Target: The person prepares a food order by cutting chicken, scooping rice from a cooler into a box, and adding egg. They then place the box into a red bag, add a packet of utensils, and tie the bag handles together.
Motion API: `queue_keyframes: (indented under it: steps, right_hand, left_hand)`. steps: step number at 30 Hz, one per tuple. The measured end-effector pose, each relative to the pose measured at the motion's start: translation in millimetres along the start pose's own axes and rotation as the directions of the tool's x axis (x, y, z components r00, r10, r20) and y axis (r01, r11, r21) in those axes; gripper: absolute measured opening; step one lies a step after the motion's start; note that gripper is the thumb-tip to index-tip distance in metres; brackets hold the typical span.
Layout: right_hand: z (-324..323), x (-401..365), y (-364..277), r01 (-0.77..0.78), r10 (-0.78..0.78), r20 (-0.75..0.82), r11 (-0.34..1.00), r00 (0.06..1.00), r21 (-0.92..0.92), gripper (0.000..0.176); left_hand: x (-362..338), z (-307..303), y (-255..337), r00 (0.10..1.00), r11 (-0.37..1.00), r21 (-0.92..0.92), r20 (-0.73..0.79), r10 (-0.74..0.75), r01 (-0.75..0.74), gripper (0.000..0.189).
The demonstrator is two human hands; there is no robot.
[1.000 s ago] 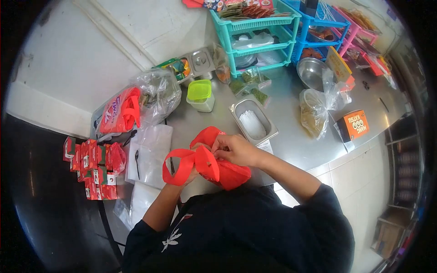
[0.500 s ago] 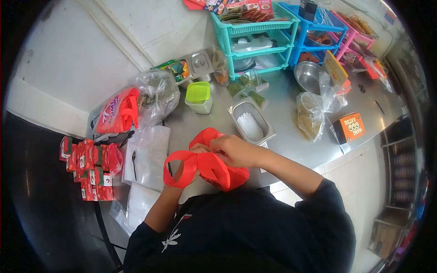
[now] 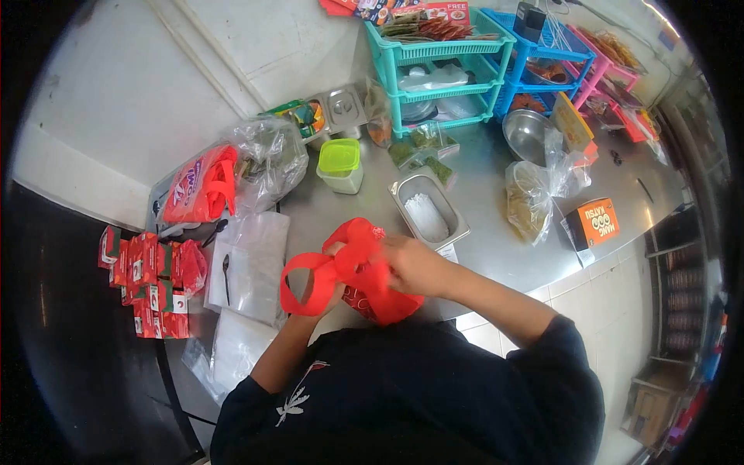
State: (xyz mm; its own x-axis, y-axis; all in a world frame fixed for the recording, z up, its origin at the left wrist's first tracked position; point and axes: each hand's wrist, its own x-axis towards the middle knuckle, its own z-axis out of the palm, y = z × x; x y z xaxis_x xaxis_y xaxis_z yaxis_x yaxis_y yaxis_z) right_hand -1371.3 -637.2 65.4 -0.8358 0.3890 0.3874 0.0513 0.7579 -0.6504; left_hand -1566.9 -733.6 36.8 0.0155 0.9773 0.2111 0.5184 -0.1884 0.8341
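A red fabric bag (image 3: 391, 306) with white print stands upright at the table's near edge, against my dark shirt. Its wide red handle (image 3: 296, 301) loops out to the left, and the straps cross in a bunch at the top. My right hand (image 3: 415, 267) is closed on the strap at the bag's right side. Partly covered by the straps, my left hand (image 3: 333, 298) is closed around the handles' base on the left. Just beyond the bag is a steel pan (image 3: 428, 205) holding small white pieces.
Clear plastic bags (image 3: 252, 267) and a black spoon lie left. Small red boxes (image 3: 143, 271) are stacked farther left. A green-lidded tub (image 3: 339, 167), herb packets, a metal bowl (image 3: 528, 136), a tied plastic bag (image 3: 531, 201) and an orange-black box (image 3: 595, 222) stand beyond. Tiered baskets (image 3: 438, 77) line the back.
My right hand has shifted slightly right, drawing the strap across the bag's top. More of the white lettering shows on the bag's front. My left hand stays at the handles.
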Motion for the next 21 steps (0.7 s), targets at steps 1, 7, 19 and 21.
queue_keyframes:
  steps: [1, 7, 19, 21]
  right_hand:
    - [-2, 2, -4, -0.003, 0.003, 0.002, 1.000, 1.000, 0.000, 0.018]
    - [6, 8, -2, 0.069, -0.041, 0.110, 0.964, 0.993, -0.259, 0.024]
    - [19, 0, 1, -0.102, 0.100, -0.018, 0.985, 0.995, -0.139, 0.011]
    - [32, -4, -25, -0.016, 0.018, 0.020, 0.991, 1.000, -0.132, 0.011]
  left_hand:
    - [-2, 1, 0, 1.000, 1.000, -0.003, 0.001, -0.002, 0.002, 0.022]
    - [4, -2, 23, 0.993, 0.984, 0.132, 0.011, -0.121, 0.118, 0.031]
    - [4, 11, -12, 0.990, 0.988, -0.073, -0.045, -0.136, 0.133, 0.029]
    - [8, 9, -5, 0.990, 0.992, -0.033, -0.067, -0.121, 0.119, 0.028]
